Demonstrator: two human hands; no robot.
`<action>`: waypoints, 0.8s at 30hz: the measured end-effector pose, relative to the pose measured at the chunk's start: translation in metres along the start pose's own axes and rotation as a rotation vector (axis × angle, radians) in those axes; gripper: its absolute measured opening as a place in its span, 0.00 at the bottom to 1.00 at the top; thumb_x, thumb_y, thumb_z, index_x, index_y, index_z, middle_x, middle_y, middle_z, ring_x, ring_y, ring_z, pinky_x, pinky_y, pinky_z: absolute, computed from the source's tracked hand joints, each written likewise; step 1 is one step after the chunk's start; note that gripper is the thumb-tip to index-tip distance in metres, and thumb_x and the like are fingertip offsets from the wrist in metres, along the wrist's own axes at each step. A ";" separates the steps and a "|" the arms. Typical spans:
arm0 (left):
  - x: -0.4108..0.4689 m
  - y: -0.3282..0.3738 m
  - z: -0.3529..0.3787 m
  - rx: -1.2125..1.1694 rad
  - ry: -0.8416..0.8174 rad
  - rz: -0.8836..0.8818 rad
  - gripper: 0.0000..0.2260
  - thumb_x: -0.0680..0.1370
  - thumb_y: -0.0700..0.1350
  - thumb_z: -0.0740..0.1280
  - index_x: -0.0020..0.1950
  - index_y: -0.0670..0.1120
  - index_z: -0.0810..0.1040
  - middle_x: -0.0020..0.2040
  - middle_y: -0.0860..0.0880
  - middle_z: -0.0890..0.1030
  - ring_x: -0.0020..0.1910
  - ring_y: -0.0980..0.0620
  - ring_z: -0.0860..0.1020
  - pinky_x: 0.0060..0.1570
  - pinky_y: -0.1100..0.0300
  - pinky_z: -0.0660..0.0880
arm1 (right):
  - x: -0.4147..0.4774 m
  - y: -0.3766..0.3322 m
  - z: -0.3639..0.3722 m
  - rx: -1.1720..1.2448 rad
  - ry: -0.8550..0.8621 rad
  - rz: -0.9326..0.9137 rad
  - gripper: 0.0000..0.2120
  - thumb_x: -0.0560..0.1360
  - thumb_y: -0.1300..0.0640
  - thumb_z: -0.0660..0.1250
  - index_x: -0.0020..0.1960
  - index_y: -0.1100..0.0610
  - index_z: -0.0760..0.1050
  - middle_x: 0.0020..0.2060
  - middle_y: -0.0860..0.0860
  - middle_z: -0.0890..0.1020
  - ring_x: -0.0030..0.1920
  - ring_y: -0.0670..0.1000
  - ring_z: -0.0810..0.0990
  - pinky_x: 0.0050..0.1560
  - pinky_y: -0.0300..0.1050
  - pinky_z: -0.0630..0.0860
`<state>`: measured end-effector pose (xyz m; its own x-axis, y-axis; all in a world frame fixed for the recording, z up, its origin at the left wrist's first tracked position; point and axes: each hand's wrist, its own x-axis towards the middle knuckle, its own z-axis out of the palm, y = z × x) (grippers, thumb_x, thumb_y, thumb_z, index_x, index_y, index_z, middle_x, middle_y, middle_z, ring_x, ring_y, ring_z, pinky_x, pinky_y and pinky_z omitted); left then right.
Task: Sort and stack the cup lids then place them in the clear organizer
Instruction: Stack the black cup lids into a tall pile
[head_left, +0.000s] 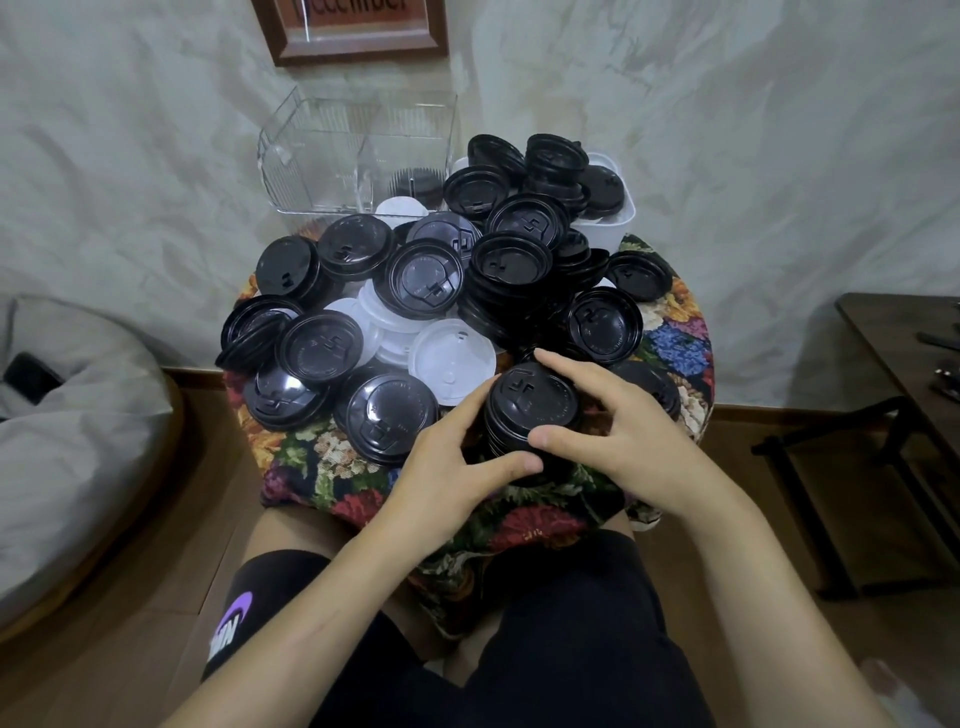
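- A floral cloth (332, 457) covers the small table at frame centre; the table itself is hidden.
- Left hand (447, 467) and right hand (623, 436) clasp a stack (530, 410) of black lids; its lower part is hidden by fingers.
- Behind, loose black lids (421, 283) bury white lids (452, 358).
- Farther, upper centre, the clear organizer (358, 156); contents hard to make out.

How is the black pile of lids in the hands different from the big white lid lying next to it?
The stack of black lids is black; the white lid is white. The stack is many lids nested together, while the white lid shows as a single one on top. The left hand and right hand grip the stack from both sides; nobody touches the white lid. Both are round cup lids on the flowery tablecloth.
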<state>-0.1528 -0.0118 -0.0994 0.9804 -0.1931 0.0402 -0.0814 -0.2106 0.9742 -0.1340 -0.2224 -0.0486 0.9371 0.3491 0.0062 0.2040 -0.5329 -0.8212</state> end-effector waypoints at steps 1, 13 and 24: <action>0.000 0.000 0.000 0.000 -0.003 0.003 0.31 0.73 0.48 0.79 0.74 0.62 0.73 0.65 0.57 0.83 0.65 0.56 0.80 0.63 0.39 0.78 | 0.000 0.000 0.000 -0.010 -0.004 -0.003 0.35 0.73 0.45 0.77 0.77 0.40 0.69 0.67 0.30 0.75 0.69 0.32 0.71 0.71 0.37 0.67; 0.000 -0.001 0.002 0.093 0.036 0.046 0.29 0.70 0.55 0.79 0.70 0.64 0.75 0.61 0.58 0.84 0.62 0.56 0.81 0.63 0.41 0.78 | 0.002 0.004 0.006 -0.025 0.049 0.052 0.38 0.64 0.31 0.75 0.72 0.37 0.72 0.60 0.34 0.82 0.64 0.37 0.78 0.70 0.51 0.73; -0.002 0.001 -0.001 0.205 0.017 0.074 0.29 0.72 0.56 0.78 0.71 0.63 0.74 0.60 0.60 0.84 0.59 0.57 0.81 0.59 0.44 0.80 | -0.008 0.000 0.026 -0.052 0.204 0.096 0.33 0.63 0.26 0.70 0.67 0.31 0.71 0.54 0.31 0.82 0.61 0.40 0.80 0.66 0.51 0.76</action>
<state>-0.1542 -0.0105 -0.0985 0.9731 -0.1995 0.1155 -0.1866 -0.3873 0.9029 -0.1486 -0.2054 -0.0637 0.9896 0.1350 0.0490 0.1206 -0.5969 -0.7932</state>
